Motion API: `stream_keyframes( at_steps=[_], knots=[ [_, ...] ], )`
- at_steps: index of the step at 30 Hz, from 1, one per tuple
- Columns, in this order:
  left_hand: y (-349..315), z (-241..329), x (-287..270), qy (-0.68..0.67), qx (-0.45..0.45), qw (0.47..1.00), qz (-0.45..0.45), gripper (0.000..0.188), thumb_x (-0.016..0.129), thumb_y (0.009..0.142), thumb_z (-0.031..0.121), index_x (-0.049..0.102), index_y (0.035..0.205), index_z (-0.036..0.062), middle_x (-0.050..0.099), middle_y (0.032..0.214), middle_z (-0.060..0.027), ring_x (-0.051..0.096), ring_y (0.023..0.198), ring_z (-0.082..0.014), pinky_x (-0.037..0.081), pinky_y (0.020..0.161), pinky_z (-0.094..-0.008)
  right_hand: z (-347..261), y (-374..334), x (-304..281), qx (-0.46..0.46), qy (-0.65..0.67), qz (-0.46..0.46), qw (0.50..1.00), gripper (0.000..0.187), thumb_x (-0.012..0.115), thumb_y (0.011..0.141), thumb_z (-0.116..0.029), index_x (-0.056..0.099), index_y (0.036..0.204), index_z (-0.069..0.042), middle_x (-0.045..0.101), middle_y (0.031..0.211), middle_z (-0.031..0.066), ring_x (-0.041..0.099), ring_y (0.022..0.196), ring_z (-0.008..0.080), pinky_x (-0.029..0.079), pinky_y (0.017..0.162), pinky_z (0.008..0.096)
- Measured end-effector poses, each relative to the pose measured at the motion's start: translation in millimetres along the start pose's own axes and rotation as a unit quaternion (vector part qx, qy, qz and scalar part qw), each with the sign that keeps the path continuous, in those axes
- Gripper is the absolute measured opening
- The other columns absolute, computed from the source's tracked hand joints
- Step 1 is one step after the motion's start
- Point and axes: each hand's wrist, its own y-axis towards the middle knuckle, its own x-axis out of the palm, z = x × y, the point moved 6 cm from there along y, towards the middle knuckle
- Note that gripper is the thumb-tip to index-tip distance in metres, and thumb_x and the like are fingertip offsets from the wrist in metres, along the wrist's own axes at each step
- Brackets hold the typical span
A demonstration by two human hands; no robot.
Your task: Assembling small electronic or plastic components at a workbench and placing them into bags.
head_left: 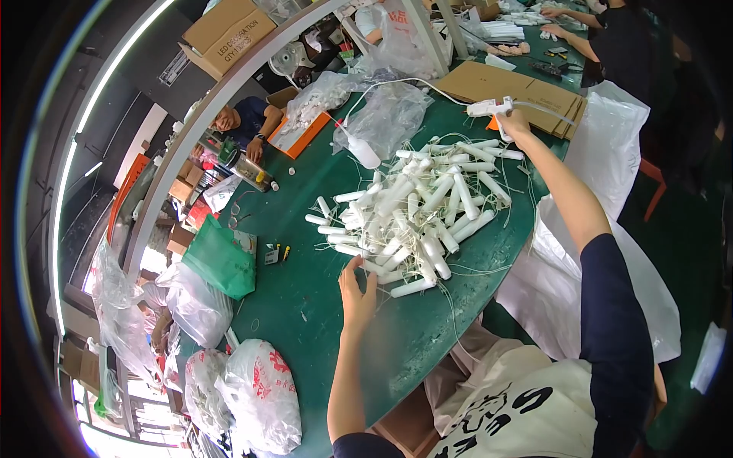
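My right hand [516, 124] is wrapped round the grip of a white glue gun [485, 108], held over the table's far right side. A clear glue stick trails from the back of the gun, and a white cord runs off it to the left. A heap of white plastic tubes [416, 206] with thin pale wires lies on the green table [321, 320]. At the heap's near left edge is my left hand [357, 299], its thumb and fingers apart. Its fingertips are close to one tube; whether they touch it I cannot tell.
A white bottle [361, 151] and clear plastic bags [393, 114] lie beyond the heap. Flat cardboard [508, 91] is at the far right edge. An orange tray [299, 136] holds small white parts. A green bag [221, 257] stands left. Other people sit across and at far right.
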Motion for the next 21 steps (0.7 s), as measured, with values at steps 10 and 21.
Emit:
stream_keyframes(
  at_steps=[10, 21],
  knots=[
    [-1.7, 7.9, -9.3, -0.003, -0.013, 1.0, -0.005, 0.041, 0.054, 0.081, 0.012, 0.042, 0.119, 0.0036, 0.048, 0.117, -0.0125, 0.044, 0.111, -0.0247, 0.036, 0.093, -0.0355, -41.5, 8.1, 52.7, 0.045, 0.29, -0.121, 0.948, 0.025, 0.055, 0.082, -0.012, 0.053, 0.101, 0.005, 0.059, 0.084, 0.0115, 0.056, 0.072, 0.0185, 0.045, 0.061, 0.0349],
    [-21.3, 9.4, -35.4, 0.007, -0.028, 1.0, -0.001, 0.044, 0.053, 0.081, 0.008, 0.039, 0.122, 0.0035, 0.049, 0.118, -0.0134, 0.047, 0.11, -0.0229, 0.037, 0.092, -0.0348, -29.0, 40.5, 126.6, 0.096, 0.274, -0.157, 0.944, 0.03, 0.051, 0.073, 0.006, 0.049, 0.103, 0.007, 0.055, 0.083, 0.0111, 0.055, 0.066, 0.0176, 0.044, 0.051, 0.03]
  ],
)
